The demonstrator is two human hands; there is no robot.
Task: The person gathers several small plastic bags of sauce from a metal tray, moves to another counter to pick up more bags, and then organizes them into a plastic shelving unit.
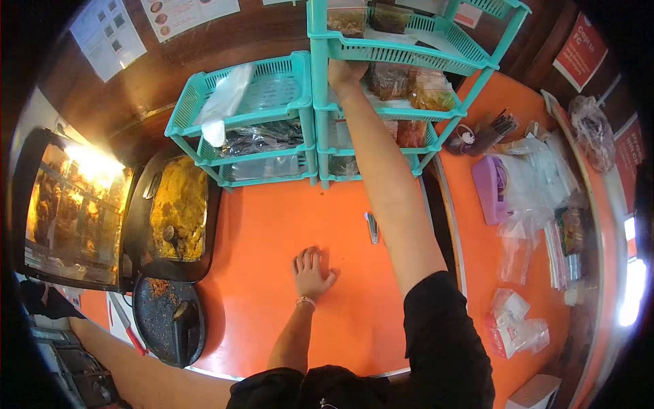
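Note:
My left hand (313, 276) rests flat on the orange tabletop (272, 218), fingers stretched out, with a bracelet at its wrist. My right arm reaches up and forward into a turquoise plastic rack (402, 53). Only the back part of my right hand (346, 72) shows, just under the upper tray; its fingers are hidden inside the shelf. Beside it on that shelf lie clear packets of brown food (391, 83) and a packet with yellowish contents (432, 94). A small stapler (371, 228) lies on the tabletop next to my right forearm.
A shorter turquoise rack (238, 123) holding plastic bags stands at the back. To the left are a pan of yellow food (178, 211), a lit glass case (75, 211), a dark round tray (153, 320) and a red-handled knife (129, 327). Rightward sits a purple dispenser (487, 187).

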